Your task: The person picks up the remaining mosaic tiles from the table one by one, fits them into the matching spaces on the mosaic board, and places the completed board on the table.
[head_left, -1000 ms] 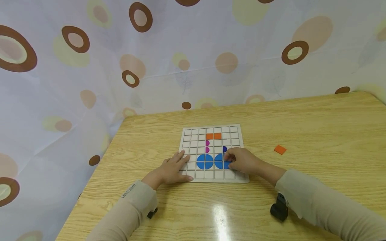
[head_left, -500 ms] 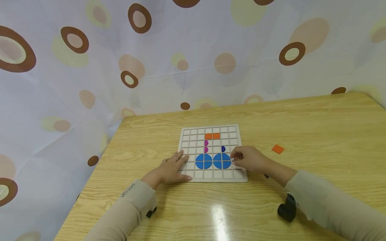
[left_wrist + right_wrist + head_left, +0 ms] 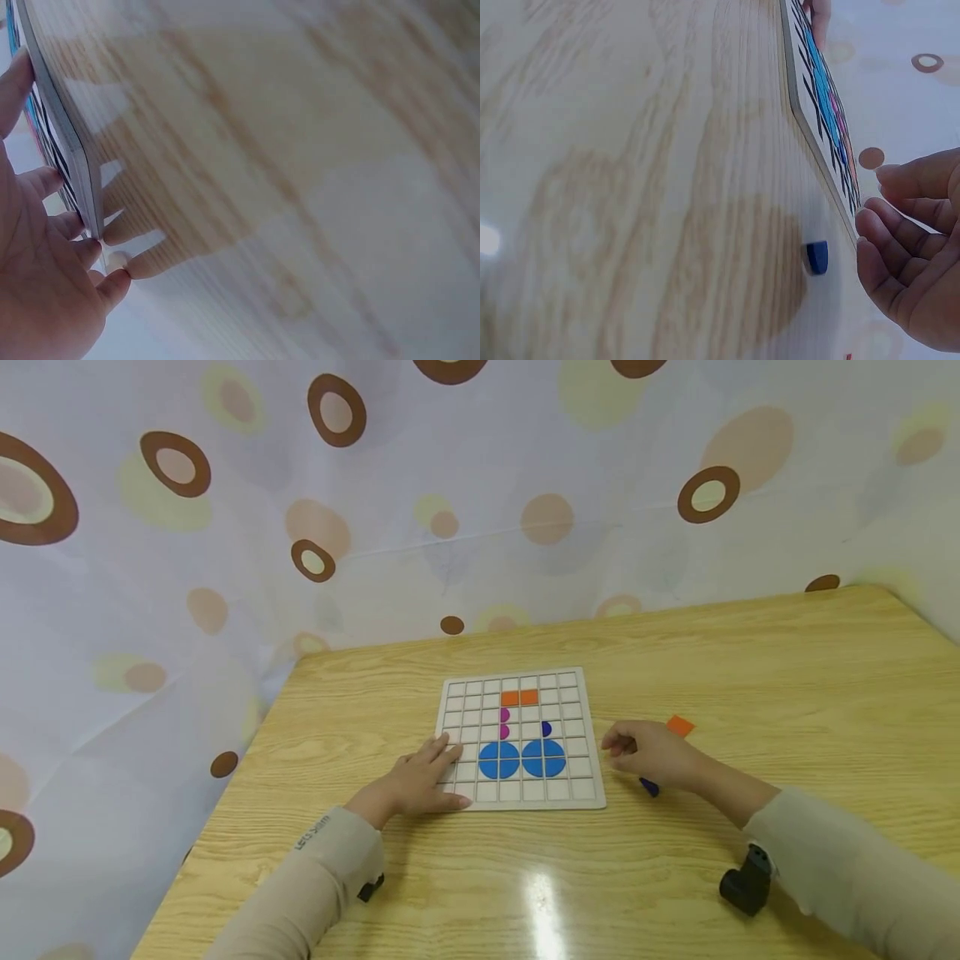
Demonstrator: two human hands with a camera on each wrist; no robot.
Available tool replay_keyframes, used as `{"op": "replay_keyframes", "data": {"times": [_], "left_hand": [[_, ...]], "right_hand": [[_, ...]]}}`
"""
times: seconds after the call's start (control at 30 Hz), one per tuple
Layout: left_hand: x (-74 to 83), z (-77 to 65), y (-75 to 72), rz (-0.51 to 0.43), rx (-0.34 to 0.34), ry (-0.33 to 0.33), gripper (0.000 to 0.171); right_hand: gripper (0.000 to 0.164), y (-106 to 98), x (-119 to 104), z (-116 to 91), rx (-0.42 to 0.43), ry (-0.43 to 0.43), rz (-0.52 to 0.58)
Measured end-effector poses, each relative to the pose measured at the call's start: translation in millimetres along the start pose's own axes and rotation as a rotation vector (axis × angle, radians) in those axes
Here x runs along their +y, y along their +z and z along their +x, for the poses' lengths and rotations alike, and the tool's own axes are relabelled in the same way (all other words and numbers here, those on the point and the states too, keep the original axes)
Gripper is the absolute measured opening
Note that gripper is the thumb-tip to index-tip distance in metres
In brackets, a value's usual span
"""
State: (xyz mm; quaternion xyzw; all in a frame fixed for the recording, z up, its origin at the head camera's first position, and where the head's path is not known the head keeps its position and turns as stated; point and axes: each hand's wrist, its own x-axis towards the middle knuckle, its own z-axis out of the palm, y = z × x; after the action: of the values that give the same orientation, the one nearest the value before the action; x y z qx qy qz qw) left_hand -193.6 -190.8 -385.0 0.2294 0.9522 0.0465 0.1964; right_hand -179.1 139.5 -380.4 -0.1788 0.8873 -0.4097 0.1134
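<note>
My left hand [image 3: 418,779] rests with spread fingers on the left side of a white grid board [image 3: 558,790]. My right hand [image 3: 654,753] hovers over the table just right of the board, fingers loosely bent and holding nothing. Below it lies a dark blue half-round piece [image 3: 817,257], partly hidden by the hand in the head view. An orange square [image 3: 681,725] lies behind the right hand. On the board are two blue circles [image 3: 499,760] made of quarter pieces, two magenta half-rounds [image 3: 505,715], a dark blue half-round [image 3: 546,728] and two orange squares [image 3: 510,698].
The wooden table [image 3: 450,868] runs back to a patterned cloth [image 3: 480,568], which also hangs along the left side. A black wrist camera [image 3: 746,885] hangs under the right sleeve.
My right hand has moved right, off the blue circle and the board, uncovering its right-hand columns. The dark blue loose piece now shows beneath it. My left hand keeps its place on the board.
</note>
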Motion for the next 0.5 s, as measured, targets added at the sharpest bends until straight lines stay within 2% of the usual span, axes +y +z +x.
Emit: {"op": "replay_keyframes", "data": {"times": [0.5], "left_hand": [[-2.1,0.2,0.7,-0.031,0.008,0.016,0.08]], "right_hand": [[0.02,-11.8,12.8,-16.4,-0.026,-0.003,-0.001]]}}
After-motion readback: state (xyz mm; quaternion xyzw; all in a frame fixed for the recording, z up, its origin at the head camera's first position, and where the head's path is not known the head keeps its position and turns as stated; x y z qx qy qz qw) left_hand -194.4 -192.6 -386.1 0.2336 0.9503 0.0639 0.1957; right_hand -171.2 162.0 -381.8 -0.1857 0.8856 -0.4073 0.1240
